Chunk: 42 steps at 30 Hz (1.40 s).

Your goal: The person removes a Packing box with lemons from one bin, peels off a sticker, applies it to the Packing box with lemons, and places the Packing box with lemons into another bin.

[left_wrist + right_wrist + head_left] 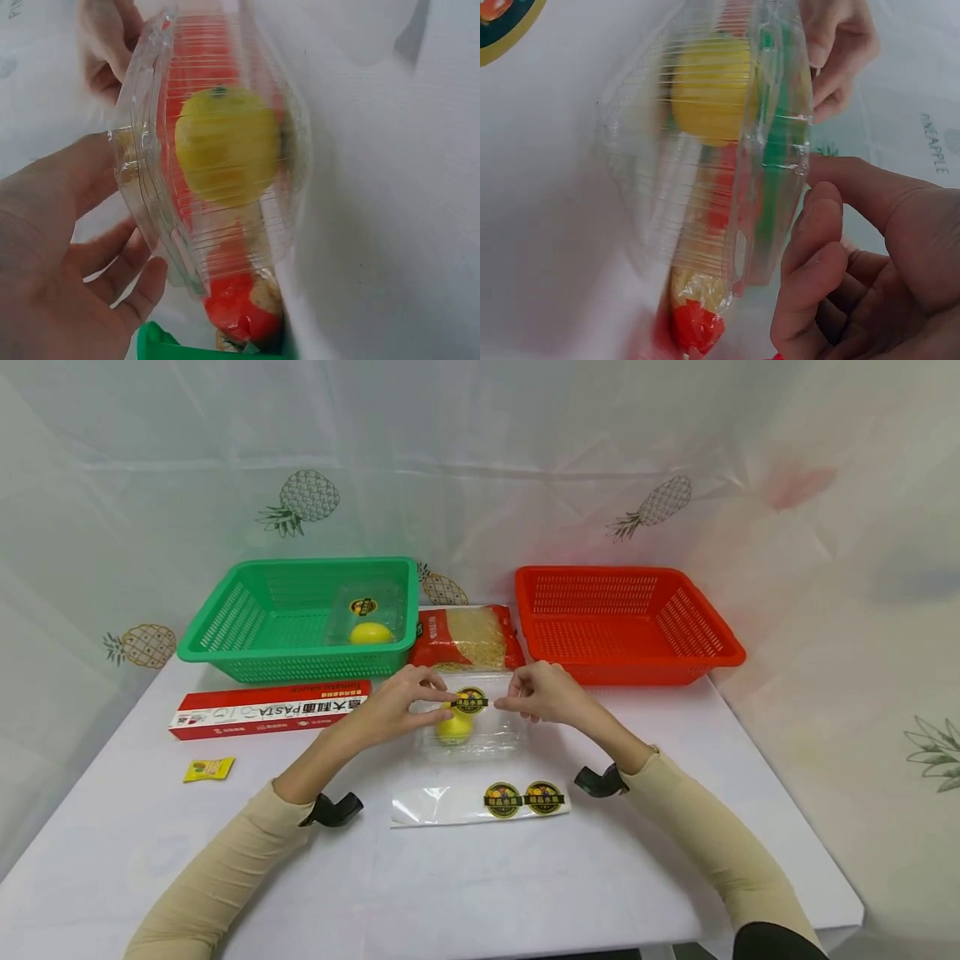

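Note:
A clear plastic clamshell box (480, 735) with a yellow lemon (454, 728) inside lies on the white table. A round dark label (471, 700) sits on its lid. My left hand (435, 697) holds the box's left end, thumb and fingers at the lid by the label. My right hand (506, 700) holds the right end the same way. In the left wrist view my left hand (131, 217) has its thumb on the lid of the box (217, 247) and its fingers curled at the rim. The right wrist view has my right hand (817, 184) pinching the rim of the box (705, 225).
A label sheet (442, 806) with two round labels lies in front of the box. The green basket (225, 618) at back left holds another boxed lemon (371, 632). A red basket (705, 639) stands at back right. Between them lies a pasta bag (467, 639). Further left are a pasta carton (270, 708) and a yellow sachet (208, 769).

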Each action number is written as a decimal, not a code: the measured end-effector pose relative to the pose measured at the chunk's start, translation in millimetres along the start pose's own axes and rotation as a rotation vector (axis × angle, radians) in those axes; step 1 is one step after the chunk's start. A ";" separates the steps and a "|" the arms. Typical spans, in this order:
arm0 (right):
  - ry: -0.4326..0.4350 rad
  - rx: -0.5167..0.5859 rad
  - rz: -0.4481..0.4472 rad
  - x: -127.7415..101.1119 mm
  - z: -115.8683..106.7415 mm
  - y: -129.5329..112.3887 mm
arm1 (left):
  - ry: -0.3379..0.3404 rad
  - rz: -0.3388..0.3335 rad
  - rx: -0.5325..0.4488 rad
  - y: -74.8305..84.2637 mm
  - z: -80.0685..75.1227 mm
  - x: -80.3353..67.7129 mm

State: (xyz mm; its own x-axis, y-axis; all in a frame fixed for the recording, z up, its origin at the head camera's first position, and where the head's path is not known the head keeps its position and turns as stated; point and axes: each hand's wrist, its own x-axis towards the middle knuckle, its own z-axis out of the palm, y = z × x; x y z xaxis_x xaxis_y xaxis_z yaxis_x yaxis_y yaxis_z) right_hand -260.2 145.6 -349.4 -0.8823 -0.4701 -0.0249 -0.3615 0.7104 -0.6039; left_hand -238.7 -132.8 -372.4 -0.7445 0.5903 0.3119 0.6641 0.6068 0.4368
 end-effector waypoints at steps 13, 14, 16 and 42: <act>-0.127 0.218 0.208 -19.6 -8.4 16.7 | 0.021 -0.147 -0.036 -19.9 3.7 13.4; -0.151 0.252 0.223 -20.2 -8.3 17.6 | 0.013 -0.164 -0.056 -22.0 3.4 14.3; -0.186 0.312 0.234 -20.9 -7.6 18.8 | -0.008 -0.196 -0.101 -25.0 2.1 15.7; 0.054 0.591 0.102 0.1 -19.1 2.0 | -0.229 -0.507 -0.652 -28.5 -23.8 -2.9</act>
State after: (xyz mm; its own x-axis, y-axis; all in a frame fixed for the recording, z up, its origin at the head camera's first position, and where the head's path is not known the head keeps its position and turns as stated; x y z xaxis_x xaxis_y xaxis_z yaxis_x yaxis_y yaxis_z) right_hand -266.8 157.0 -335.4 -0.9232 -0.3768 -0.0752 -0.0586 0.3316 -0.9416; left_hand -257.1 -164.4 -365.6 -0.8621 0.4656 -0.2000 0.0301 0.4409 0.8970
